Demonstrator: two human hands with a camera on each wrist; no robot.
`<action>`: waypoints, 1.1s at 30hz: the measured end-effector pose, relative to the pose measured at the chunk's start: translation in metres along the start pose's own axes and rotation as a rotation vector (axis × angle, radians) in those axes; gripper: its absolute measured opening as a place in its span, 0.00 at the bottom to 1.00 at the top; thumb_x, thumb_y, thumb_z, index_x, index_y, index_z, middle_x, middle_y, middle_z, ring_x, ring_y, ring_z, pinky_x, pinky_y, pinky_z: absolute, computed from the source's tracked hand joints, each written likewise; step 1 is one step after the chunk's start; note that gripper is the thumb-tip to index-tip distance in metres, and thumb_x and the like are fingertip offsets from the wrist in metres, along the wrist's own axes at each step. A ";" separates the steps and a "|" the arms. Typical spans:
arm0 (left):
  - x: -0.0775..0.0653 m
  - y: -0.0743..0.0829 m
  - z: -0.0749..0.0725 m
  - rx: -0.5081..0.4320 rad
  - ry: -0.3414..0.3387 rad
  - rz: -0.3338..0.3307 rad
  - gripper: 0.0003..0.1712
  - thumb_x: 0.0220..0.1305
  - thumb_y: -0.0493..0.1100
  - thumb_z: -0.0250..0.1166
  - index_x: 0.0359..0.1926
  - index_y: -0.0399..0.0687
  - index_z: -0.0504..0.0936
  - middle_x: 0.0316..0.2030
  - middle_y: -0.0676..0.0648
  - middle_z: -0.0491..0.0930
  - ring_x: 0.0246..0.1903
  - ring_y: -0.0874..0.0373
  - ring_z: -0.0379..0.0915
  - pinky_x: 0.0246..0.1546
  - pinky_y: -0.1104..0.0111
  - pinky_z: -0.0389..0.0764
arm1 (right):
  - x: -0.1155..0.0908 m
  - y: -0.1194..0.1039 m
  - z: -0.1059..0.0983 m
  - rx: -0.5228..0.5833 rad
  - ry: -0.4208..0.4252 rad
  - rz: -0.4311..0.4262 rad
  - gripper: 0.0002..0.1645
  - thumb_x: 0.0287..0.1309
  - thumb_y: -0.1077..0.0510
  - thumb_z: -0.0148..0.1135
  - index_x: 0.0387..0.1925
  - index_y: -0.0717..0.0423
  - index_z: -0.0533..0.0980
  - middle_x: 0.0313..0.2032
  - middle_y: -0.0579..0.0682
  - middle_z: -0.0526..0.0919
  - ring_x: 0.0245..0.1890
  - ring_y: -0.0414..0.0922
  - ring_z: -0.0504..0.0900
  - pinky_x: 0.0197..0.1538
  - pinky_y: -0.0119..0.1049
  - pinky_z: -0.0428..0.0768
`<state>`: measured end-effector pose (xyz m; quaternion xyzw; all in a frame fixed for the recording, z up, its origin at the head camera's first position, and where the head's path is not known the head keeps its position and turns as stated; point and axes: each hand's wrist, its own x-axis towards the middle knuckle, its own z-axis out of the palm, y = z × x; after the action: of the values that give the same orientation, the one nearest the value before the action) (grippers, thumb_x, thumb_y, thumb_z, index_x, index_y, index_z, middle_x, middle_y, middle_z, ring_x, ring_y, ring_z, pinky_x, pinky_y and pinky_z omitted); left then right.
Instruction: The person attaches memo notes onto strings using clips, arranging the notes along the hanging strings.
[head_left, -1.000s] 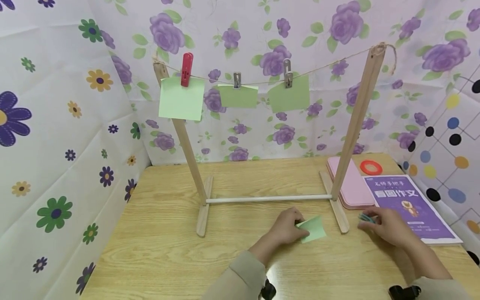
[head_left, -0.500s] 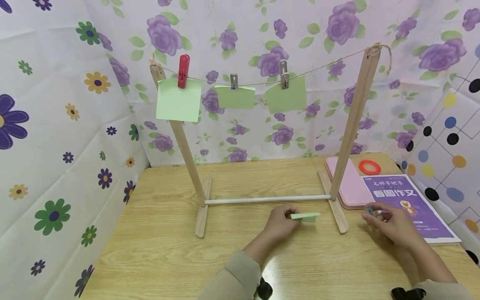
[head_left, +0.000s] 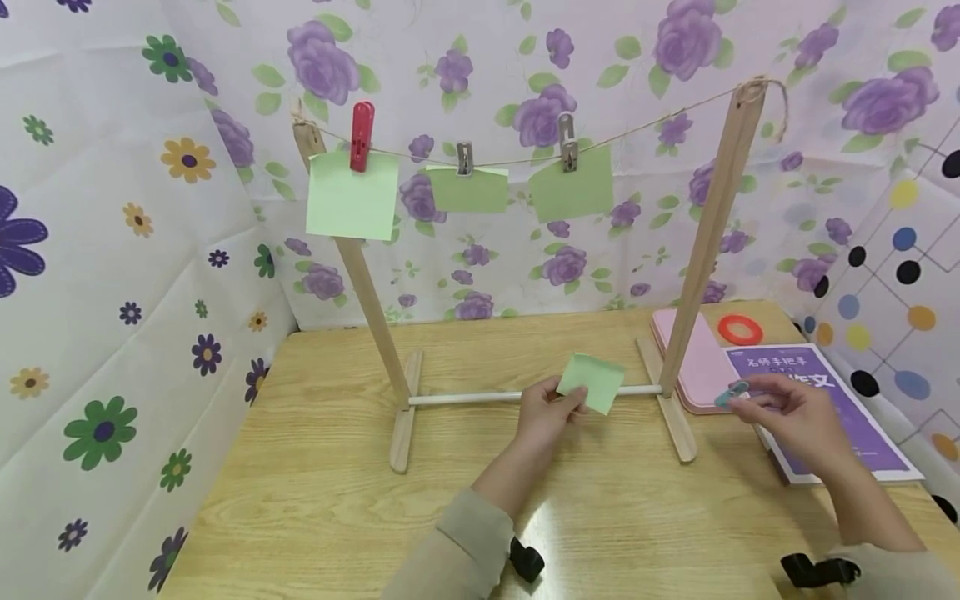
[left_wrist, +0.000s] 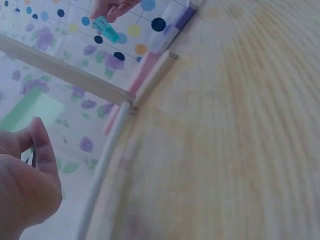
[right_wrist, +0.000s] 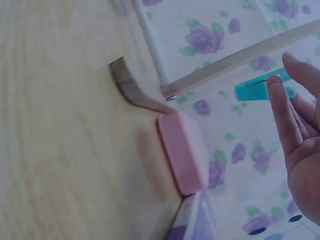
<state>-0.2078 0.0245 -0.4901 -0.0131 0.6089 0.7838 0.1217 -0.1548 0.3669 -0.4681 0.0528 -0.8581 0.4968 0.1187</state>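
Note:
My left hand (head_left: 547,410) pinches a green sticky note (head_left: 596,382) by its lower left edge, raised in front of the white crossbar (head_left: 465,398). To the right, my right hand (head_left: 798,417) holds a teal clothespin (right_wrist: 252,91) between thumb and fingers, above the purple book. Along a string (head_left: 652,121) hang three green notes: one (head_left: 352,200) under a red clip (head_left: 362,137), another (head_left: 468,192) under a metal clip (head_left: 465,158), a third (head_left: 573,187) under a second metal clip (head_left: 568,143). The string runs between two wooden posts (head_left: 712,242).
A pink case (head_left: 701,367) lies behind the right post's foot (head_left: 678,425). Beside it are an orange-red ring (head_left: 740,330) and a purple book (head_left: 862,425). Flowered cloth (head_left: 480,75) hangs behind the table (head_left: 300,500).
Both hands have risen off the tabletop. The note in my left hand has moved up and left and now faces me. My right hand has lifted the clothespin, shifting slightly right.

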 end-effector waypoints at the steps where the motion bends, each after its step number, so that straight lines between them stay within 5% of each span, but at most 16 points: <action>1: 0.000 0.003 0.001 -0.017 -0.001 0.018 0.10 0.66 0.37 0.70 0.47 0.39 0.86 0.35 0.43 0.83 0.33 0.57 0.83 0.39 0.70 0.88 | 0.002 -0.004 -0.001 0.011 0.012 -0.006 0.18 0.59 0.65 0.72 0.50 0.64 0.80 0.28 0.41 0.88 0.28 0.36 0.87 0.33 0.20 0.82; 5: -0.002 0.019 0.009 -0.066 -0.038 0.061 0.10 0.69 0.34 0.66 0.48 0.34 0.85 0.39 0.40 0.85 0.40 0.54 0.85 0.49 0.67 0.87 | 0.008 -0.021 -0.005 0.057 0.058 -0.071 0.16 0.56 0.71 0.72 0.47 0.65 0.81 0.31 0.38 0.88 0.29 0.34 0.86 0.33 0.19 0.82; 14: -0.008 0.064 0.035 -0.108 -0.039 0.092 0.07 0.68 0.37 0.68 0.44 0.39 0.87 0.37 0.41 0.86 0.40 0.52 0.87 0.48 0.68 0.87 | 0.023 -0.068 -0.016 0.102 0.049 -0.204 0.16 0.51 0.80 0.69 0.42 0.70 0.78 0.31 0.39 0.88 0.30 0.33 0.87 0.31 0.20 0.83; 21: -0.014 0.097 0.049 -0.104 -0.119 0.232 0.08 0.71 0.34 0.64 0.45 0.32 0.85 0.37 0.41 0.86 0.41 0.51 0.87 0.47 0.69 0.87 | 0.034 -0.099 -0.027 0.249 0.033 -0.377 0.18 0.49 0.86 0.63 0.44 0.77 0.77 0.35 0.44 0.89 0.32 0.35 0.88 0.32 0.20 0.84; 33: -0.016 0.127 0.068 -0.191 -0.088 0.377 0.09 0.63 0.32 0.71 0.43 0.30 0.86 0.34 0.37 0.87 0.27 0.59 0.86 0.36 0.68 0.90 | 0.053 -0.166 -0.047 -0.047 0.215 -0.567 0.10 0.53 0.81 0.66 0.40 0.82 0.78 0.34 0.32 0.86 0.31 0.27 0.85 0.39 0.16 0.82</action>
<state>-0.2097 0.0580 -0.3492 0.1238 0.5174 0.8467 -0.0026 -0.1645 0.3256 -0.2925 0.2344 -0.8028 0.4269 0.3440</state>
